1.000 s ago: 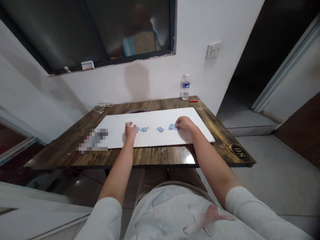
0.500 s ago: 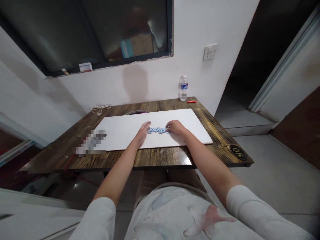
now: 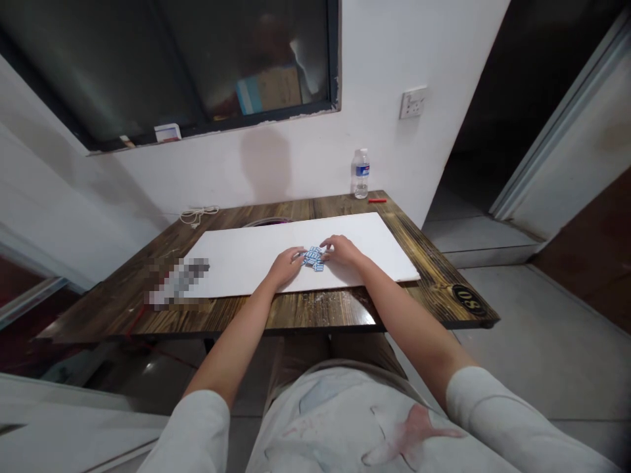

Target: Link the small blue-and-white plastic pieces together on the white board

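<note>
A small heap of blue-and-white pieces (image 3: 313,257) lies on a white board (image 3: 231,253) on the wooden table (image 3: 296,315). My left hand (image 3: 284,266) rests on the board just left of the heap, fingers stretched out and touching it. On the heap's right side, my right hand (image 3: 341,251) has its fingers curled down on the pieces. The heap is pressed between the two hands.
A water bottle (image 3: 361,173) and a red pen (image 3: 378,200) stand at the table's far right by the wall. A white cable (image 3: 199,213) lies at the far left. A blurred object (image 3: 178,282) sits on the board's left end. An open doorway is to the right.
Both hands have slid toward each other along the board. The blue-and-white pieces, spread in separate groups a second ago, are now bunched into one heap between them.
</note>
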### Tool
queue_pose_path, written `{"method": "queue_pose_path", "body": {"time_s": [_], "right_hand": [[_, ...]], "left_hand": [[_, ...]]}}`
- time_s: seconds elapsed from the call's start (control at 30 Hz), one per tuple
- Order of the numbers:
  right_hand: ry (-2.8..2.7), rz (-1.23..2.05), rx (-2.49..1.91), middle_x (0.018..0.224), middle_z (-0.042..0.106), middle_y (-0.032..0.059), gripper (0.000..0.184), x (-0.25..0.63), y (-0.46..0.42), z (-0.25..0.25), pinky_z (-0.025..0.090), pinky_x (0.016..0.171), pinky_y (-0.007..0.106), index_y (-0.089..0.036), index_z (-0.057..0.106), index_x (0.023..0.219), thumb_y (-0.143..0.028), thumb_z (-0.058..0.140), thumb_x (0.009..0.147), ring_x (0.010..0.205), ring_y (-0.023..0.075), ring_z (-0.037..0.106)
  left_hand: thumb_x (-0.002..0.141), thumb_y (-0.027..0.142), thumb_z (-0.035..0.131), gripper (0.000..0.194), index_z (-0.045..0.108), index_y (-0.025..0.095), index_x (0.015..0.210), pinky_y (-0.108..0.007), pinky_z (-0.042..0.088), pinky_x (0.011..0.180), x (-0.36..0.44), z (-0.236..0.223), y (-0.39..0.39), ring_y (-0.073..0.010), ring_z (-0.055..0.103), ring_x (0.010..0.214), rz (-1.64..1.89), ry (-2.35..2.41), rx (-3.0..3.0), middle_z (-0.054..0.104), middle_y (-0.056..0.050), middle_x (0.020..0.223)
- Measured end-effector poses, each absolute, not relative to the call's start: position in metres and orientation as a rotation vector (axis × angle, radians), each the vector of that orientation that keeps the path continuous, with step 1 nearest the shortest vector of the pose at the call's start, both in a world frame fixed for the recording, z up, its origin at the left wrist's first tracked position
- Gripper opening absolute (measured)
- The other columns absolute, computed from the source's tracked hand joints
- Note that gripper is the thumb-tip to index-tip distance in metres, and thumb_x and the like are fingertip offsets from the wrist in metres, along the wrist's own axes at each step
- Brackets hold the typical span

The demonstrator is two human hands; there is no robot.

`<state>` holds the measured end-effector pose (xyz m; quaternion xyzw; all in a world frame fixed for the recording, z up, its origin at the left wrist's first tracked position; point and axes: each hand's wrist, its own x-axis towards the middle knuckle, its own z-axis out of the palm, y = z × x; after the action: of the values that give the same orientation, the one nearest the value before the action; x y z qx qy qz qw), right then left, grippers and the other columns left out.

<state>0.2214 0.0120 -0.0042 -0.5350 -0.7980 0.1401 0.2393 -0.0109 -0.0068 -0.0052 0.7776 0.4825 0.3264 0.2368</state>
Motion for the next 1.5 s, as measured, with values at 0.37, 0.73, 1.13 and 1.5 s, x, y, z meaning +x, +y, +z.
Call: {"method": "queue_pose_path", "body": {"time_s": [0.37, 0.73, 1.13, 1.5], "right_hand": [[-2.400, 0.472, -1.420, 0.136, 0.061, 0.0061, 0.057, 0.234, 0.009, 0.002, 0.041, 0.103, 0.039, -0.031, 0.065, 0.125, -0.038, 0.083, 0.071, 0.129, 0.0298, 0.052], [-2.353, 0.449, -1.427, 0.125, 0.067, 0.0060, 0.039, 0.239, 0.006, 0.006, 0.042, 0.101, 0.040, -0.028, 0.072, 0.114, -0.032, 0.079, 0.076, 0.120, 0.0281, 0.054], [-2.420, 0.574, -1.337, 0.099, 0.075, 0.0036, 0.039, 0.239, 0.007, 0.012, 0.047, 0.075, 0.024, -0.021, 0.076, 0.105, -0.022, 0.082, 0.066, 0.088, 0.0195, 0.066], [-2.338, 0.590, -1.494, 0.087, 0.074, 0.0009, 0.027, 0.244, 0.014, 0.007, 0.043, 0.065, 0.020, -0.021, 0.078, 0.095, -0.020, 0.080, 0.068, 0.076, 0.0147, 0.064]], "left_hand": [[0.080, 0.049, 0.066, 0.054, 0.063, 0.024, 0.128, -0.043, 0.033, 0.114, 0.009, 0.000, -0.025, -0.0313, 0.046, 0.136, 0.499, 1.062, 2.579, 0.057, -0.010, 0.141], [0.090, 0.025, 0.047, 0.042, 0.059, 0.020, 0.130, -0.044, 0.040, 0.108, 0.015, -0.007, -0.022, -0.0308, 0.054, 0.125, 0.580, 1.374, 2.543, 0.062, -0.013, 0.132], [0.083, 0.039, 0.063, 0.069, 0.043, 0.017, 0.146, -0.048, 0.036, 0.114, 0.035, -0.010, -0.027, -0.0338, 0.043, 0.138, 0.438, 1.224, 2.577, 0.050, -0.015, 0.147], [0.097, 0.034, 0.040, 0.053, 0.043, 0.011, 0.145, -0.054, 0.023, 0.118, 0.029, -0.008, -0.017, -0.0354, 0.024, 0.148, 0.313, 1.699, 2.467, 0.034, -0.019, 0.157]]}}
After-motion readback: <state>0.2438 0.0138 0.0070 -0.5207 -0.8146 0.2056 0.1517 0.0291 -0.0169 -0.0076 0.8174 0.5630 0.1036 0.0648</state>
